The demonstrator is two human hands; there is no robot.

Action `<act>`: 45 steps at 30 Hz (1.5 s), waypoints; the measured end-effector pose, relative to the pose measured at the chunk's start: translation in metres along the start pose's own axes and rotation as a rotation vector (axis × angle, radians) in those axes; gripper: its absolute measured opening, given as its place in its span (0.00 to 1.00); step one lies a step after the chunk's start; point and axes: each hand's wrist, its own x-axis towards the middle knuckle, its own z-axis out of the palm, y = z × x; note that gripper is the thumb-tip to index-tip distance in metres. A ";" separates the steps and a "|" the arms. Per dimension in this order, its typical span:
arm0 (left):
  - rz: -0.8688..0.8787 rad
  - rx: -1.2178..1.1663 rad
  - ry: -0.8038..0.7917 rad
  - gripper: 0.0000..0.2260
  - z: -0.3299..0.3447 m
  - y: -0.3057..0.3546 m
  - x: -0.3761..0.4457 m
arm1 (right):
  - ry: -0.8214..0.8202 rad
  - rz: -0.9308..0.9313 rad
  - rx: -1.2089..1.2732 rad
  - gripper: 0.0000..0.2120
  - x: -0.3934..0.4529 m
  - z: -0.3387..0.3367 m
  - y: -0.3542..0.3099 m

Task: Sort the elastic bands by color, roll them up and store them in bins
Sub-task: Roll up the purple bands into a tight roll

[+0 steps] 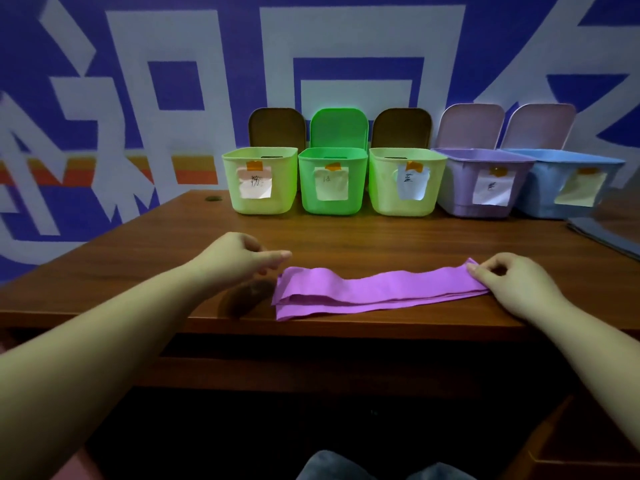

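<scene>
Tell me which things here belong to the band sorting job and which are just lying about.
Job: purple elastic band, pinched at its end by the right hand; left hand beside its other end; five labelled bins.
Lying about: grey sheets at the table's right edge.

An office-like room: a wooden desk (381, 237) against a wall (173, 81) painted with large blue-and-white characters.

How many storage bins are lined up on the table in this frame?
5, in a row at the table's back edge: yellow-green bin, green bin, second yellow-green bin, purple bin, and blue bin farthest right.
</scene>
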 end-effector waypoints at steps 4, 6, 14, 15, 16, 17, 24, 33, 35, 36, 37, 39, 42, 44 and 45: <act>-0.102 0.047 -0.164 0.11 0.003 0.004 -0.006 | 0.006 0.002 0.014 0.13 -0.002 0.000 -0.002; -0.119 0.083 -0.159 0.07 0.009 0.004 -0.006 | 0.003 0.008 0.021 0.13 -0.002 0.001 -0.002; -0.170 -0.008 -0.131 0.06 0.015 -0.001 -0.005 | 0.009 0.043 -0.056 0.13 -0.002 0.004 -0.003; -0.170 -0.038 -0.120 0.07 0.016 -0.003 -0.006 | 0.010 0.050 -0.085 0.13 0.000 0.004 -0.002; -0.167 -0.062 -0.113 0.09 0.017 -0.005 -0.006 | 0.032 0.060 -0.111 0.13 0.000 0.005 -0.002; -0.158 -0.074 -0.111 0.09 0.017 -0.007 -0.006 | 0.065 0.070 -0.130 0.14 0.000 0.004 -0.003; -0.067 -0.071 -0.117 0.08 0.016 -0.010 -0.011 | 0.233 -0.122 -0.158 0.17 -0.020 0.003 -0.048; 0.099 -0.076 -0.111 0.03 0.007 -0.029 -0.015 | -0.229 -0.735 0.108 0.03 -0.091 0.058 -0.173; 0.140 -0.055 -0.110 0.02 0.005 -0.035 -0.016 | -0.278 -0.692 -0.023 0.05 -0.092 0.065 -0.183; 0.163 -0.058 -0.113 0.02 0.005 -0.038 -0.017 | -0.314 -0.648 -0.069 0.08 -0.091 0.067 -0.187; 0.179 -0.074 -0.116 0.02 0.006 -0.041 -0.018 | -0.347 -0.602 -0.094 0.10 -0.091 0.068 -0.189; 0.188 -0.117 -0.110 0.01 0.008 -0.045 -0.019 | -0.392 -0.534 -0.078 0.12 -0.087 0.070 -0.190; 0.183 -0.144 -0.097 0.04 0.012 -0.047 -0.019 | -0.494 -0.434 0.123 0.10 -0.077 0.072 -0.184; 0.161 -0.154 -0.100 0.07 0.013 -0.046 -0.018 | -0.550 -0.376 0.270 0.08 -0.073 0.074 -0.178; 0.146 -0.155 -0.105 0.09 0.013 -0.046 -0.017 | -0.554 -0.359 0.306 0.08 -0.073 0.076 -0.176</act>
